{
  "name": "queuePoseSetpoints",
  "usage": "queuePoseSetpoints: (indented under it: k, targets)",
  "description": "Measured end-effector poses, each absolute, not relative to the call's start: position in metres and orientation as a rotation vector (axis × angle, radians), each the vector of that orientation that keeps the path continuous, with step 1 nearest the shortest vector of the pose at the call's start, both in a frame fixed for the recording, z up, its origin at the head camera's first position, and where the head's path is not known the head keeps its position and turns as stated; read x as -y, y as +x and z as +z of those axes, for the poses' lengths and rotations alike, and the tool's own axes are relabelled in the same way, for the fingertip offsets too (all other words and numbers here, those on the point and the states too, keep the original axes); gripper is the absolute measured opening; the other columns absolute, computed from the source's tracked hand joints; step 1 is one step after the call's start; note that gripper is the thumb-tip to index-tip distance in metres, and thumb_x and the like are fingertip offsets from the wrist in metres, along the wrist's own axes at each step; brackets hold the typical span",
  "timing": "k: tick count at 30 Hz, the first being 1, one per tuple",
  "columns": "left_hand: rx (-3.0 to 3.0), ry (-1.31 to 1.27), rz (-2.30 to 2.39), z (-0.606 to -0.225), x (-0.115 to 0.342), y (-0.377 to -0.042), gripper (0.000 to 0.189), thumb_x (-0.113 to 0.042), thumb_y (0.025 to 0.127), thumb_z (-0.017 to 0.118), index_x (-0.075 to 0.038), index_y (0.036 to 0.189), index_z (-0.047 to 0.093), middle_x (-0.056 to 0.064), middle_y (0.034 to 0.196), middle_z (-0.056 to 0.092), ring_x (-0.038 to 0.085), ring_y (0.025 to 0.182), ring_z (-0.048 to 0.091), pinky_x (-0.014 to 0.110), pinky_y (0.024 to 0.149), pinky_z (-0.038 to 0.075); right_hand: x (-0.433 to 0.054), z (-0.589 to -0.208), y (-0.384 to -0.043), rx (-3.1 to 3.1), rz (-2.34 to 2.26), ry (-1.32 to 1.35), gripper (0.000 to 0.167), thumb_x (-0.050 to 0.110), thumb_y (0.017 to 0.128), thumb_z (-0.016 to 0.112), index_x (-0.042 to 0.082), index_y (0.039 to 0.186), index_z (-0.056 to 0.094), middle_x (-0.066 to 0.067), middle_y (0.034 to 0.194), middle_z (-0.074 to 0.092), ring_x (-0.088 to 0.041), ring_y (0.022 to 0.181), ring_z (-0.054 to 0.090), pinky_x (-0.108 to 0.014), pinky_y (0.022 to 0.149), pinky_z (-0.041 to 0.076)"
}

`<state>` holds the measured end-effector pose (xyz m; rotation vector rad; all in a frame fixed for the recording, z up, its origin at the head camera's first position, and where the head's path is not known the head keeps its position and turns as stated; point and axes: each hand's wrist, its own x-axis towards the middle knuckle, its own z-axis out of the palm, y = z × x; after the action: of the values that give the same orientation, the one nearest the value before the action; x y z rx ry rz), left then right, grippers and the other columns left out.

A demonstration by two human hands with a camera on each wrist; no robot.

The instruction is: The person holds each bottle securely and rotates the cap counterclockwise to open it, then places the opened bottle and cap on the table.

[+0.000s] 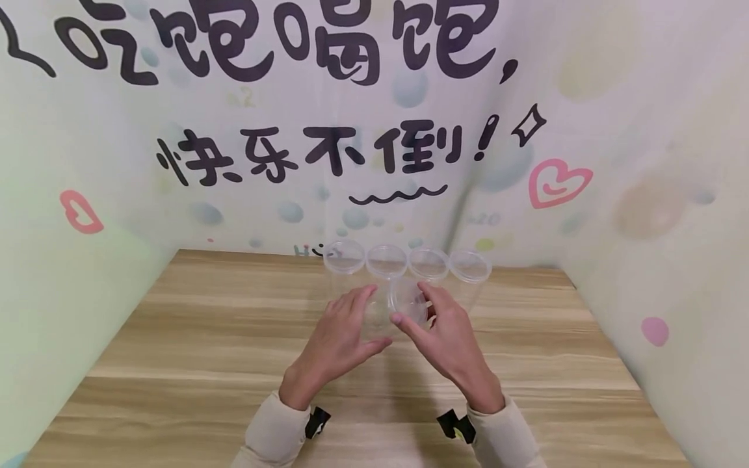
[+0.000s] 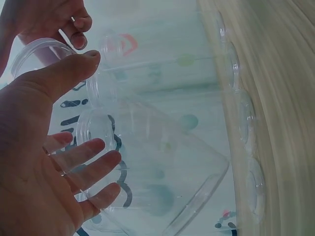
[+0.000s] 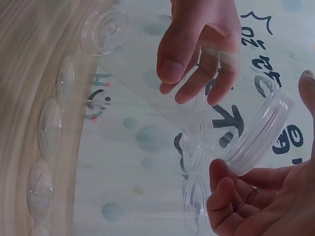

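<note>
My left hand [image 1: 336, 338] holds a clear plastic jar [image 2: 162, 162], thumb on one side and fingers on the other. The jar leans, its base [image 3: 105, 30] angled away from the hand. In my right hand [image 1: 450, 331] is a clear round lid [image 3: 263, 132], pinched by its rim between thumb and fingers. The lid is tipped on edge beside the upper end of the jar, and in the head view the two overlap. Both hands are close together above the wooden table, thumbs toward the wearer.
Several clear lidded jars [image 1: 386, 261] stand upright in a row at the back of the wooden table [image 1: 234, 364], just beyond the hands. Behind them rises a printed backdrop [image 1: 246, 214] with black characters, and more printed sheeting [image 1: 661, 260] flanks the table.
</note>
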<state>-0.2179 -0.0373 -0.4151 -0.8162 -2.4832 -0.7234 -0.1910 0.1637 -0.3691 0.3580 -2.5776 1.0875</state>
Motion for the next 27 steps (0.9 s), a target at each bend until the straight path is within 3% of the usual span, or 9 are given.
queuePoseSetpoints:
  k: [10, 17, 24, 27]
  targets:
    - [2.468, -0.835, -0.68, -0.4128, 0.0331, -0.2193, 0.086, -0.042, 0.074, 0.086, -0.001, 0.139, 0.046, 0.012, 0.132, 0.057, 0.03, 0.118, 0.058, 0.05, 0.097, 0.048, -0.1602, -0.3665, -0.1915, 2.562, 1.075, 0.306, 0.072, 0.041, 0.078, 0.082, 0.003, 0.134, 0.056, -0.01, 0.118, 0.062, -0.024, 0.095, 0.062, -0.034, 0.073, 0.053]
    - [2.502, -0.837, -0.744, -0.4133, 0.035, -0.2184, 0.086, -0.041, 0.075, 0.085, -0.001, 0.14, 0.046, 0.012, 0.135, 0.057, 0.03, 0.121, 0.057, 0.052, 0.098, 0.047, -0.1577, -0.3676, -0.192, 2.546, 1.105, 0.296, 0.069, 0.04, 0.078, 0.083, 0.006, 0.132, 0.058, -0.009, 0.118, 0.062, -0.023, 0.098, 0.061, -0.034, 0.072, 0.054]
    - [2.53, -0.842, -0.795, -0.4121, 0.0366, -0.2185, 0.087, -0.042, 0.075, 0.085, -0.001, 0.14, 0.045, 0.011, 0.136, 0.056, 0.03, 0.124, 0.056, 0.052, 0.1, 0.046, -0.1614, -0.3667, -0.192, 2.545, 1.125, 0.346, 0.068, 0.04, 0.079, 0.082, 0.007, 0.134, 0.058, -0.006, 0.123, 0.063, -0.025, 0.098, 0.062, -0.046, 0.081, 0.053]
    - [2.544, -0.843, -0.816, -0.4113, 0.0382, -0.2188, 0.087, -0.042, 0.075, 0.085, -0.002, 0.141, 0.045, 0.011, 0.137, 0.056, 0.03, 0.126, 0.055, 0.051, 0.101, 0.045, -0.1627, -0.3659, -0.1921, 2.55, 1.126, 0.383, 0.069, 0.04, 0.08, 0.082, 0.007, 0.135, 0.057, -0.005, 0.122, 0.063, -0.024, 0.099, 0.061, -0.045, 0.081, 0.054]
